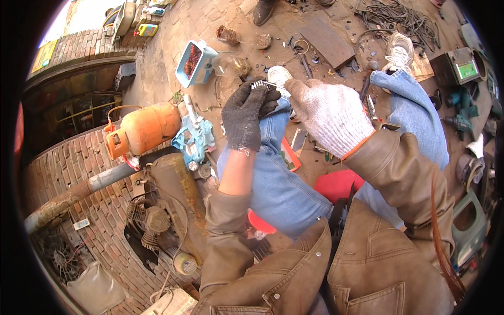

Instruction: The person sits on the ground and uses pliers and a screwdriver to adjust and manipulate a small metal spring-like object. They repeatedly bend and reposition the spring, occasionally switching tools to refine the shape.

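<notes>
Brown jacket cloth [388,257], heavy and matte, is filling the lower foreground; stitched seams, pocket outlines and round metal snaps are showing on its surface. Blue denim jeans [283,194], creased and faded, are covering the legs just beyond it.

Left hand [245,113]: wearing a dark, closely fitting glove, with bare wrist showing above the sleeve. Its fingers are clamping a small ribbed metallic piece [258,84], whose short parallel bars are facing upward. Right hand [333,113]: wearing a thick, off-white knitted glove with a ribbed cuff, soiled brown at the fingertips. Its fingers are pinching the near end of a slender bright rod [277,87]. The two hands are working apart, the rod bridging the gap between them. The ribbed metallic piece is sitting at the left fingertips, to the left of the right hand; whether the rod is touching it cannot be told.

Beyond the hands, a flat rectangular brown plate [326,43] is lying on the ground, near a tangle of dark cables [415,23]. A pale blue plastic tub [207,68] with rounded corners is standing ahead of the left hand, holding reddish-brown matter. An orange gas cylinder [149,128], scuffed and round-shouldered, is lying on its side at the left, above brick paving [102,191].
</notes>
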A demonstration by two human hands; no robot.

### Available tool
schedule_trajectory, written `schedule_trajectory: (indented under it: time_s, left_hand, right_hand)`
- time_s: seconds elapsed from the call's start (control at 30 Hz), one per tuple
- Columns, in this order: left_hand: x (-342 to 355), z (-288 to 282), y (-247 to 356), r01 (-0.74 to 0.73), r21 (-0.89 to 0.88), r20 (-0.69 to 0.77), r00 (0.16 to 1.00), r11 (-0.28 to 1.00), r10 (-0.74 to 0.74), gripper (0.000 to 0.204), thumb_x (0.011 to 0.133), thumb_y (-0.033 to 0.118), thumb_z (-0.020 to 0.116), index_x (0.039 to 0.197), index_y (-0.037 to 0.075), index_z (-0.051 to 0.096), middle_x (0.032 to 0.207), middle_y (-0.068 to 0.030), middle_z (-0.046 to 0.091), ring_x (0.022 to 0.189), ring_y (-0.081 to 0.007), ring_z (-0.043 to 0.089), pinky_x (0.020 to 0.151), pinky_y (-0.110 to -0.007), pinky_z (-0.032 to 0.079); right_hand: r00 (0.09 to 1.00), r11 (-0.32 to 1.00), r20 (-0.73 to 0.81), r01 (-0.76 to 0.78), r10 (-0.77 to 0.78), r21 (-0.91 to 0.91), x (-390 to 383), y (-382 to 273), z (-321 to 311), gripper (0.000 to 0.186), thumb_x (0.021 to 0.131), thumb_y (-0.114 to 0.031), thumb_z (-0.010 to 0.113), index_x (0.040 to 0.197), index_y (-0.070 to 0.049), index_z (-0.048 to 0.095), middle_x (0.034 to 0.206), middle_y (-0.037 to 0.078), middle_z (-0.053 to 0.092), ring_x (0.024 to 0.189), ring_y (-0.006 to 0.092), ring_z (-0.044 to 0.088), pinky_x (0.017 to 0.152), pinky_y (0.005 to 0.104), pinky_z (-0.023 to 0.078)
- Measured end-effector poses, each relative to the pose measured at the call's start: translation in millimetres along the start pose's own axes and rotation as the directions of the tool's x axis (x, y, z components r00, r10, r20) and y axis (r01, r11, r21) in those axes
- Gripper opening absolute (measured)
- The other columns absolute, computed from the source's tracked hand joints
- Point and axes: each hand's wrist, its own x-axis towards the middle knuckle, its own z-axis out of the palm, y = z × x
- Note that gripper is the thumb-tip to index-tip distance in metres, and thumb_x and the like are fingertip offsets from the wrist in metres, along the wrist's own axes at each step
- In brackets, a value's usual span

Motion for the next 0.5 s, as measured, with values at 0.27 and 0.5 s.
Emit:
schedule_trajectory:
  time_s: [0.27,0.5]
  left_hand:
    - [-1.6,2.5,0.6,-0.113,0.104,-0.047,0.992,0.988,0.118,0.026,0.093,0.009,0.065,0.113,-0.008,0.062,0.096,-0.015,0.071,0.083,-0.0206,0.071,0.07,-0.028,0.06]
    - [-6.0,4.1,-2.7,-0.172,0.207,-0.036,0.982,0.963,0.184,0.028,0.088,0.001,0.068,0.113,-0.008,0.062,0.094,-0.014,0.071,0.083,-0.0172,0.07,0.07,-0.027,0.059]
  right_hand:
    - [1.0,1.0,0.0,-0.016,0.016,-0.015,-6.7,-9.6,9.6,0.026,0.09,-0.016,0.061,0.116,-0.009,0.06,0.084,0.012,0.064,0.064,0.0299,0.067,0.054,0.04,0.053]
    - [0.993,0.996,0.11,-0.035,0.044,-0.079,-7.2,-9.0,6.0,0.025,0.09,-0.018,0.06,0.114,-0.008,0.06,0.084,0.013,0.065,0.065,0.0309,0.068,0.053,0.0413,0.053]
